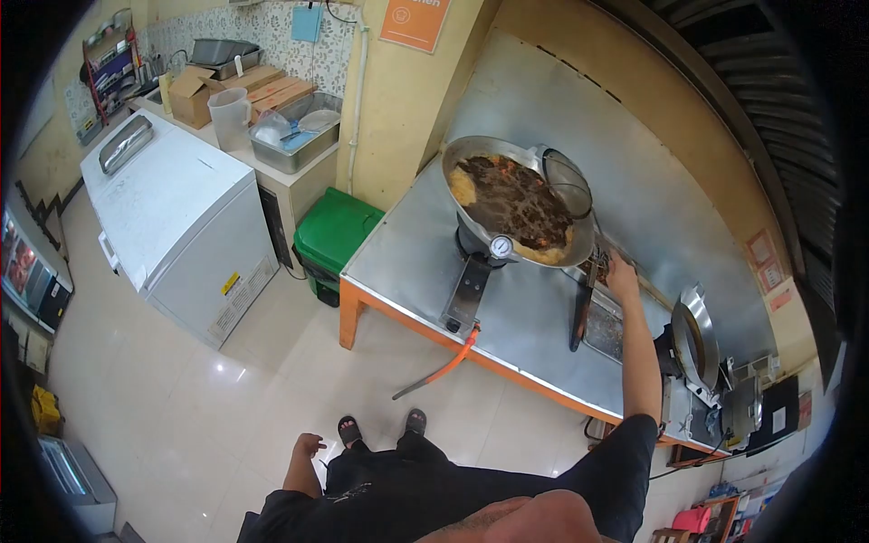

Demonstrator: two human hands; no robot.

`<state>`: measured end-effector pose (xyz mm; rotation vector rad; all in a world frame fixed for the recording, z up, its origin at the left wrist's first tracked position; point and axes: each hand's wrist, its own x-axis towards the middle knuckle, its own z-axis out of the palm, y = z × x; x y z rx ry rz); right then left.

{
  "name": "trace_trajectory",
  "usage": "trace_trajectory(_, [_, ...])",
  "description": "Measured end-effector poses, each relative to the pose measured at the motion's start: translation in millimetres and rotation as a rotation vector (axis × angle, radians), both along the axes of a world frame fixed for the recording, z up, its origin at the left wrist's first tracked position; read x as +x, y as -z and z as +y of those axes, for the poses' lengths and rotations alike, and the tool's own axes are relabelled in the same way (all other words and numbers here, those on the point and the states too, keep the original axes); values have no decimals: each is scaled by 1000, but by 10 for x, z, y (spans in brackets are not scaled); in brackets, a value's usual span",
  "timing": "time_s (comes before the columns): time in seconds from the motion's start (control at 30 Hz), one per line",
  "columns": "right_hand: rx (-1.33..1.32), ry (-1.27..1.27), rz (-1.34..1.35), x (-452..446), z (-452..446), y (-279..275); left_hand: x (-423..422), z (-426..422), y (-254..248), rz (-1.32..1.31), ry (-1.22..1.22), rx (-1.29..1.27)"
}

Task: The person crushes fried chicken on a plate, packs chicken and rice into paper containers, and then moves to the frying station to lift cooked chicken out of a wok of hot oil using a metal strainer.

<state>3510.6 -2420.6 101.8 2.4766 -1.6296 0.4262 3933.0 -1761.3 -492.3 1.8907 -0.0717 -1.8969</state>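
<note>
My right hand reaches to the right rim of a large wok. Its fingers are closed beside metal utensils, and what they grip is hard to make out. Dark bubbling oil with browned food fills the wok. A round wire strainer rests at the wok's back right edge, its handle running toward my right hand. A dark-handled utensil lies just below that hand, beside a metal tray. My left hand hangs low over the floor, fingers loosely apart, holding nothing.
A dial thermometer sits at the wok's front rim. The burner has an orange hose over the table edge. Another pan stands to the right. A green bin and white chest freezer are at left.
</note>
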Motion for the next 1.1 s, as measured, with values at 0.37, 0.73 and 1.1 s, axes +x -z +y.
trace_trajectory(0.37, [963,61,-312,-603,-456,-568,-857,-808,-670,-140,-424,-197])
trace_trajectory(0.73, [1316,5,-347,-261,-283,-605,-1206,-1071,-768,-69,-668,-173])
trace_trajectory(1.1, [1463,40,-905,513,48,10,-1008,-953,-731,-81,-557,-92])
